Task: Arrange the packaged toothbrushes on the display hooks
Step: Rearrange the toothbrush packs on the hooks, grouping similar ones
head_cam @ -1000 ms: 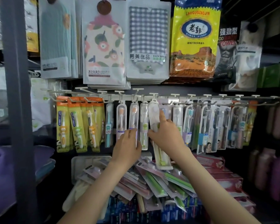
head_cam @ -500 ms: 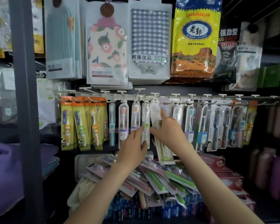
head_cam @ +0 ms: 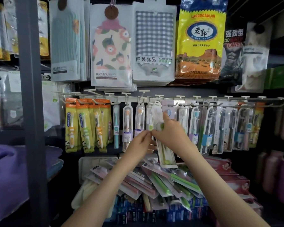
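Below hooks (head_cam: 276, 104), left hand (head_cam: 139, 145) has reached right hand's (head_cam: 172, 133) pack (head_cam: 166, 154).

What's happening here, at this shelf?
A person is stocking a shop display. Their right hand holds a long clear toothbrush pack up against the hook rail, tilted, with its top at a hook. Whether it is threaded on cannot be told. The left hand pinches the neighbouring hanging pack. More loose packs lie heaped on the shelf below.

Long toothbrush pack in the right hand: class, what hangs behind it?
A pale card pack shows behind the long pack; the right hand covers its lower part.
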